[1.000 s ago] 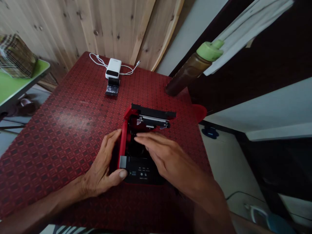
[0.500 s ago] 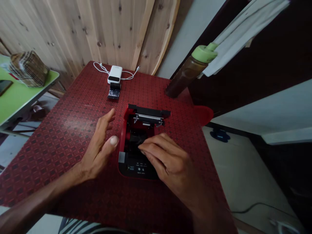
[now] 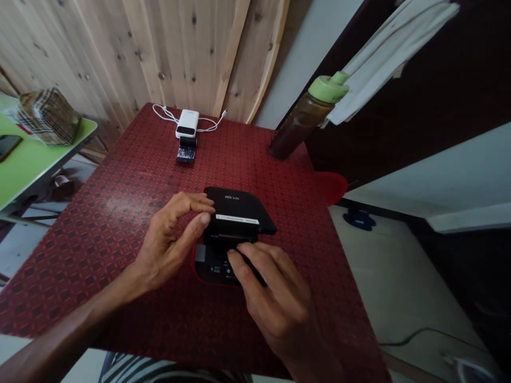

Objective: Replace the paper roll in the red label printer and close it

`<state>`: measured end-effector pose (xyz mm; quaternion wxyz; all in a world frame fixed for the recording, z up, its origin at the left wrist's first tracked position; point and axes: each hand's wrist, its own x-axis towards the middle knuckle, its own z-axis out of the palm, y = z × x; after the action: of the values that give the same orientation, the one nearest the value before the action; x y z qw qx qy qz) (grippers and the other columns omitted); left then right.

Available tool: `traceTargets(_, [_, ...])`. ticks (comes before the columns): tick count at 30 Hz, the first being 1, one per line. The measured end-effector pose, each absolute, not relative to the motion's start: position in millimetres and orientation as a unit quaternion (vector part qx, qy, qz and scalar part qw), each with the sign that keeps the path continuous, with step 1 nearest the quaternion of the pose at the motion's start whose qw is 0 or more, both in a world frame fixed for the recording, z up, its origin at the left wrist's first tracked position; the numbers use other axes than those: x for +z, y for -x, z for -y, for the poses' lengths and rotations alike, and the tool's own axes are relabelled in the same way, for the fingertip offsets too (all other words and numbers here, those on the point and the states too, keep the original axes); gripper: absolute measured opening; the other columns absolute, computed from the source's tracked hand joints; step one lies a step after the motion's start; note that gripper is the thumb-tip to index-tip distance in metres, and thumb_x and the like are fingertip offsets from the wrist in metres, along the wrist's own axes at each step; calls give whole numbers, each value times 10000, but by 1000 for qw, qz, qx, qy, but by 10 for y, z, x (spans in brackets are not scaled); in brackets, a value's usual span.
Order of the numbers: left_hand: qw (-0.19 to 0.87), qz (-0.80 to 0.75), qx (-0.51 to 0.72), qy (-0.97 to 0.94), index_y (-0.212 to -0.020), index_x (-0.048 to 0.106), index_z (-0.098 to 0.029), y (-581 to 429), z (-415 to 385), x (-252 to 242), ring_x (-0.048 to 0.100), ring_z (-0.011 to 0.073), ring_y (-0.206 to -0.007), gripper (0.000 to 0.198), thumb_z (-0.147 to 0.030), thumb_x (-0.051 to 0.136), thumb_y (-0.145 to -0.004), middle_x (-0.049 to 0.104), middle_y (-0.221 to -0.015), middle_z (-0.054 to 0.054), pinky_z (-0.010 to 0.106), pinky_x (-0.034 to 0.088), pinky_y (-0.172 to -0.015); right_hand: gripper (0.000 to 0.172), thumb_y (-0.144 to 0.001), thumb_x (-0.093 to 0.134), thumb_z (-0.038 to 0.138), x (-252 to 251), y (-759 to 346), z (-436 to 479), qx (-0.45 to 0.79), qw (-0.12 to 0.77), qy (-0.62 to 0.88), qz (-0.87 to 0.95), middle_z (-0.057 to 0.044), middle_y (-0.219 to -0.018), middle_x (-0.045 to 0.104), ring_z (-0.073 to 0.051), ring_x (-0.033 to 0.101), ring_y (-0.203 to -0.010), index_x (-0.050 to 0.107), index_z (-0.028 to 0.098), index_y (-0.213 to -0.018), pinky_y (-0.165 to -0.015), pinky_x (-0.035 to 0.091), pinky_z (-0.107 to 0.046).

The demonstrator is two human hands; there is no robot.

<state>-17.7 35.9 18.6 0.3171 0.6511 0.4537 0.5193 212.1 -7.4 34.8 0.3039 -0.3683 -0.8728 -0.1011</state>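
Note:
A small black printer with a red edge, likely a label printer, sits on the table. Its black lid, carrying a white sticker strip, is tilted partly down over the body, leaving a gap at the front. My left hand has its thumb and fingers closed at the lid's left edge. Over the front right of the printer lies my right hand, fingers bent and slightly apart, the tips at the gap above the button panel. It covers part of the panel, and nothing shows in its fingers.
Farther back on the red patterned table lie a white power bank with a cable and a small black piece. A green-capped bottle stands back right. At left, a green table holds a checked pouch.
The printer's lid has swung down from upright toward me, hiding the inside. My left hand has moved right onto the lid's edge. My right hand's pinch has loosened, and it is slightly lower.

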Motion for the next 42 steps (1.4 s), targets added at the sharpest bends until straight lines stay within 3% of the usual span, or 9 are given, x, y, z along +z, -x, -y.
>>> traceTargets(2, [293,-485,521,-638,-1061,823,-278,134,-289,90,713,335,-1417,116,-346,751,-1122,797,-1381,81,588,532,-1261,292,-1105,619,-12,334,-2105,98,-120,308,386,861,-150,-1185,912,-295,869,-1074,811,172,-1227,-903,726,-432])
traceTargets(4, [306,-510,525,-609,-1155,819,-281,91,-224,-24,596,378,-1591,104,-339,773,-1083,677,-1613,108,655,464,-1333,280,-1087,691,6,299,-2096,103,-109,312,409,851,-161,-1345,894,-321,868,-1233,803,220,-1229,-972,737,-465])
traceTargets(7, [421,-517,525,-529,-1563,661,-292,57,-148,-165,478,415,-1711,535,-441,786,-1065,546,-1773,160,713,420,-1375,287,-1091,700,10,229,-2098,87,-63,322,413,850,-152,-1405,882,-327,855,-1330,765,235,-1257,-1057,743,-505])
traceTargets(10, [521,-503,499,-476,-1702,534,-273,54,-109,-210,507,413,-1709,712,-532,767,-1080,540,-1813,177,694,400,-1413,319,-1102,672,-2,198,-2103,75,-43,321,407,855,-128,-1322,913,-308,886,-1264,729,218,-1325,-1041,753,-496])
traceTargets(15, [540,-496,495,-466,-1704,570,-264,58,-99,-178,516,387,-1716,674,-495,752,-1097,576,-1809,155,646,396,-1438,382,-1117,686,54,245,-2091,88,-20,314,422,850,-123,-1325,913,-301,891,-1250,707,214,-1463,-1026,756,-481])
traceTargets(20, [526,-502,497,-474,-1700,586,-249,43,-118,-180,525,386,-1707,674,-469,748,-1083,583,-1802,160,640,399,-1436,352,-1125,671,72,232,-2089,96,-22,309,424,851,-150,-1341,906,-303,889,-1255,699,164,-1464,-1035,763,-476])
traceTargets(27, [565,-519,487,-418,-1646,653,-204,88,-37,-88,605,428,-1640,726,-537,828,-1025,670,-1728,171,616,525,-1345,393,-1149,707,185,208,-2283,208,32,370,468,802,-163,-1487,843,-292,811,-1419,677,189,-1541,-1181,713,-484])
traceTargets(33, [610,-492,483,-390,-1685,648,-273,123,114,-50,628,446,-1617,779,-529,900,-994,659,-1750,138,598,560,-1311,473,-1202,640,503,44,-2350,447,63,358,577,731,-161,-1373,887,-273,918,-1128,665,203,-1567,-938,791,-395])
traceTargets(42, [595,-499,469,-421,-1619,732,-300,173,99,60,741,438,-1480,698,-479,926,-973,760,-1630,137,532,667,-1167,576,-1179,673,538,-38,-2287,518,90,369,588,714,-192,-1415,870,-314,901,-1222,596,204,-1643,-985,790,-447])
